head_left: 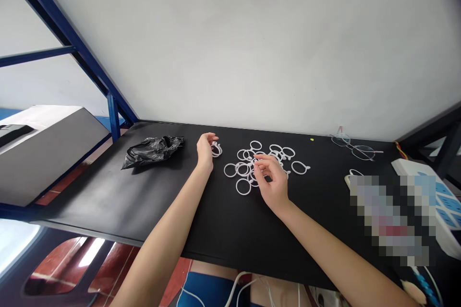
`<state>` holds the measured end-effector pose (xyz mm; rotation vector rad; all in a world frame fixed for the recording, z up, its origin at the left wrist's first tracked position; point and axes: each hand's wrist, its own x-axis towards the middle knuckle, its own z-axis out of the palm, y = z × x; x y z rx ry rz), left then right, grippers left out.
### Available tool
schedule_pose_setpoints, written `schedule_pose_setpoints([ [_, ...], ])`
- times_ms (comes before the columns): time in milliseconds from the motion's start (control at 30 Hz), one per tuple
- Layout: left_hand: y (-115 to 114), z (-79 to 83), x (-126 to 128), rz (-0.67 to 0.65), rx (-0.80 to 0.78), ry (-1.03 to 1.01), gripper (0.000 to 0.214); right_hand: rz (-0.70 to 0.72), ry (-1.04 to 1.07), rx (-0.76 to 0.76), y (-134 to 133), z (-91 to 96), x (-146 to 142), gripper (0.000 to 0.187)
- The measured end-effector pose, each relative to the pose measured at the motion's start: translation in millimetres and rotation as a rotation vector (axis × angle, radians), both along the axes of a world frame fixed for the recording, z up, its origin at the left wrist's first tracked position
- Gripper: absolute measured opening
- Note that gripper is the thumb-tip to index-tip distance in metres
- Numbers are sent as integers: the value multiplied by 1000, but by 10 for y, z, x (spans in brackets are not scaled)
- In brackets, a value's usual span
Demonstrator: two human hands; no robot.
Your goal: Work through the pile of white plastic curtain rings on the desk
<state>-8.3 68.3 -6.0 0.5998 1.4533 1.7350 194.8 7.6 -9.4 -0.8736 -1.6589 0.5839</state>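
White curtain rings (243,186), each with a small eyelet, lie in a loose pile on the black tabletop. My left hand (205,151) is to the left of the pile, its fingers curled around a few bunched rings (216,150). Over the pile's near side is my right hand (272,182), with bent fingers and a gap between thumb and forefinger. Its fingertips are right at the rings, and part of the pile is hidden behind it. One ring (299,168) lies apart at the right.
A crumpled black plastic bag (153,151) lies to the left on the table. At the right are eyeglasses (362,152), a blurred-out object (387,225) and a white power strip (446,201). A pale wall (252,57) stands behind; a blue metal frame (82,53) rises at the left.
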Motion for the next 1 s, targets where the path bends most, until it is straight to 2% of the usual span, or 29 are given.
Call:
schedule_pose_setpoints([
  [167, 4, -32, -18, -96, 50, -175, 29, 5, 3, -8, -1, -2, 3, 7],
  [300, -3, -28, -26, -94, 44, -178, 25, 8, 6, -6, -3, -4, 4, 7],
  [533, 1, -104, -15, -95, 62, 158, 27, 2, 4, 6, -1, -4, -2, 6],
  [767, 9, -237, -46, -200, 93, 551, 38, 2, 6, 8, -4, 1, -9, 7],
  [867, -4, -229, -42, -218, 117, 607, 44, 5, 4, 7, -5, 4, -12, 7],
  [1000, -18, -206, -31, -237, 141, 574, 48, 4, 2, 7, -5, 5, -15, 7],
])
